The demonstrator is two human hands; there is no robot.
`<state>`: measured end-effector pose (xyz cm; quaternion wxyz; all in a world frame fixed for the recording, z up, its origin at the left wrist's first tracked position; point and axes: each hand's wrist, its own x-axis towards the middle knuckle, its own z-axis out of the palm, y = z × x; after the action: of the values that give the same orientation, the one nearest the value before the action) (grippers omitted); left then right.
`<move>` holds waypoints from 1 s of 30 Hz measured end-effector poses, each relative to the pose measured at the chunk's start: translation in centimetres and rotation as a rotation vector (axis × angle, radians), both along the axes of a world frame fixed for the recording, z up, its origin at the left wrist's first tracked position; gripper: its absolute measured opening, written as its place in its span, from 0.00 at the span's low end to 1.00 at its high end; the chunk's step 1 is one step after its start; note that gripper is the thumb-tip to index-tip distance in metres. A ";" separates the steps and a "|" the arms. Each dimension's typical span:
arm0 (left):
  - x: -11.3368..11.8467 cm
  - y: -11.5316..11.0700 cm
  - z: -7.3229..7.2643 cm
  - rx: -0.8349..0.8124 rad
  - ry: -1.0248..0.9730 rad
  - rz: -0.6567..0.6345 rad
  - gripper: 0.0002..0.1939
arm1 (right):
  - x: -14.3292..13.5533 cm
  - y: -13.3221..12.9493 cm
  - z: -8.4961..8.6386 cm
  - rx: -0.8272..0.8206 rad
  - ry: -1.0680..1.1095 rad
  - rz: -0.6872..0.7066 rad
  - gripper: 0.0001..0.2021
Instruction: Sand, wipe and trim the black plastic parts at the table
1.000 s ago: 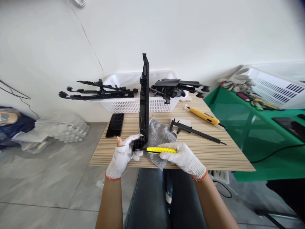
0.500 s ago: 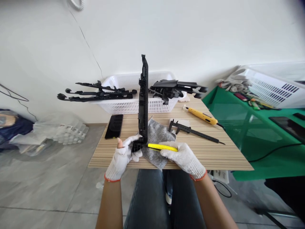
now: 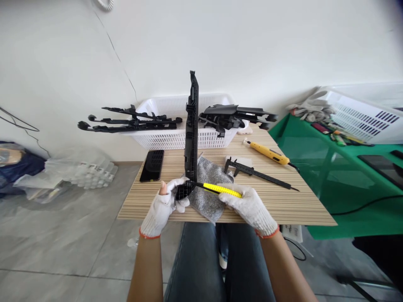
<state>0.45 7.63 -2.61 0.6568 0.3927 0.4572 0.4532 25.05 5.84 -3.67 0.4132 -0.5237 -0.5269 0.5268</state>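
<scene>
My left hand (image 3: 163, 205), in a white knit glove with the thumb tip bare, is closed on the lower end of a long black plastic trim part (image 3: 191, 138). The part stands upright, its ribbed foot toward me. My right hand (image 3: 247, 203), gloved too, grips a yellow-handled tool (image 3: 222, 190) with a thin dark shaft. The shaft's tip reaches the part just above the foot; whether it touches I cannot tell. Under the tool lies a grey speckled cloth (image 3: 209, 203) on the striped wooden table (image 3: 292, 209).
Behind stands a white basket (image 3: 157, 140) with several black plastic parts (image 3: 223, 115) jutting out both sides. A phone (image 3: 152, 165) lies left; a black caliper (image 3: 258, 173) and a yellow corded tool (image 3: 269, 152) lie right. A green-covered table (image 3: 302, 167) adjoins at the right.
My right hand has drawn slightly right, and the tool now slants, its shaft showing longer and its tip higher on the part. My left hand still holds the part.
</scene>
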 end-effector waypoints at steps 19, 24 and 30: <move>0.2 0.0 0.5 -0.012 0.065 0.014 0.47 | -0.4 -0.2 0.2 0.021 -0.056 0.005 0.26; 0.2 -0.1 0.5 -0.009 0.068 0.016 0.45 | -0.3 -0.2 0.4 -0.018 -0.019 -0.048 0.27; 0.4 -0.1 0.5 -0.012 0.100 0.052 0.45 | -0.2 -0.1 0.3 -0.024 -0.029 -0.064 0.27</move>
<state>0.81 7.52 -2.09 0.6235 0.3990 0.5020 0.4472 24.86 5.73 -3.37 0.4156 -0.5528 -0.5095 0.5120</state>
